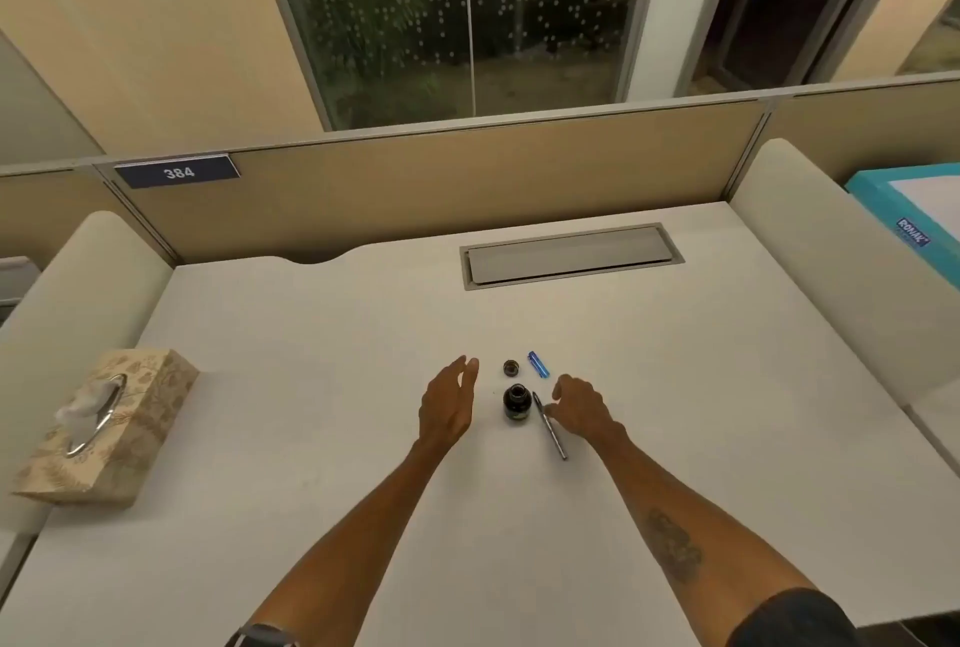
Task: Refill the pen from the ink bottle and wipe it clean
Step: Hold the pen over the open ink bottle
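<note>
The ink bottle (516, 403) stands upright and uncapped at the middle of the desk (322, 334), well in from every edge, which looks sensible: an open bottle kept central is hard to knock off, and both hands can reach it. Its cap (511, 368) lies just behind it toward the far edge, out of the working path yet close for reclosing. A small blue piece (538, 364), probably part of the pen, lies beside the cap. The pen (549, 432) lies flat just right of the bottle, slanted, its tip end close to the bottle's shoulder and its tail toward the near edge. The right hand (579, 407) hovers at the pen, fingers curled and parted, with no grip closed on the barrel; whether a fingertip touches it I cannot tell. The left hand (449, 404) is flat and empty to the bottle's left, fingers spread, likely placed to steady the bottle. The tissue box (106, 425) waits near the left edge, well apart, probably for wiping.
</note>
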### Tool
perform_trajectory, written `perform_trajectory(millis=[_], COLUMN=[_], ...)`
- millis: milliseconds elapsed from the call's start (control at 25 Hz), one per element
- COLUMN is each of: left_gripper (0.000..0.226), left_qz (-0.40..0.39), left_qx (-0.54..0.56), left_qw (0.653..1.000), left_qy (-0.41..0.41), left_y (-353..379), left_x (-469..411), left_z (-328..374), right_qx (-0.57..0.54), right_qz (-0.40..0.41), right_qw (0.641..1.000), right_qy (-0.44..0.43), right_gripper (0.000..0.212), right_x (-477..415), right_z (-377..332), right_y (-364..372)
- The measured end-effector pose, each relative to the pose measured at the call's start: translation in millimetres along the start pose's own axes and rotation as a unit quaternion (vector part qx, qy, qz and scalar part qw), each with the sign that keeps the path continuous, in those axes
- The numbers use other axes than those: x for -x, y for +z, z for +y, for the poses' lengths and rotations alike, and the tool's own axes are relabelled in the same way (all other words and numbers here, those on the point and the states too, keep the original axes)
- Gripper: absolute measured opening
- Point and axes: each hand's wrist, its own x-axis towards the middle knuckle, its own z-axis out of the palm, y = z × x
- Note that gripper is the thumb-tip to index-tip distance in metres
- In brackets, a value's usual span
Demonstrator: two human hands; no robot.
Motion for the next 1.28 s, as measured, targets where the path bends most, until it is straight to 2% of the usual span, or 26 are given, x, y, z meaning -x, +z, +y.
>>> perform_trajectory(millis=[80, 200, 440, 560, 720, 840, 1000, 1120, 1280], left_gripper=[0.056, 0.052, 0.051, 0.046, 0.037, 0.033, 0.026, 0.025, 0.028], left_qz=[0.006, -0.025, -0.045, -0.017, 0.053, 0.071, 0.025, -0.027, -0.033], left_qx=[0.029, 0.022, 0.036, 0.096, 0.118, 0.138, 0.214, 0.309, 0.364], left_qw=[0.999, 0.999, 0.998, 0.995, 0.991, 0.983, 0.972, 0.949, 0.930], left_qy=[-0.017, -0.019, -0.021, -0.011, 0.046, 0.094, 0.089, 0.061, 0.032], left_y=[4, 9, 13, 12, 3, -6, -12, -15, -21], left_x=[4, 9, 9, 6, -2, -9, -16, -20, -21], left_z=[-3, -13, -22, -11, 18, 42, 63, 69, 67], right_qx=[0.011, 0.001, 0.003, -0.101, -0.313, -0.434, -0.450, -0.442, -0.466], right_qz=[-0.011, -0.021, 0.004, 0.042, 0.090, 0.038, -0.052, -0.062, -0.117], right_qw=[1.000, 0.999, 0.999, 0.991, 0.942, 0.900, 0.886, 0.886, 0.870], right_qy=[0.020, 0.040, 0.047, 0.074, 0.082, 0.002, -0.103, -0.127, -0.113], right_gripper=[0.036, 0.036, 0.011, 0.017, 0.012, 0.011, 0.021, 0.024, 0.031], right_x=[5, 10, 6, 5, 5, 16, 30, 34, 36], right_z=[3, 7, 5, 2, -16, -39, -65, -76, -82], right_y=[5, 19, 30, 15, -27, -55, -68, -67, -66])
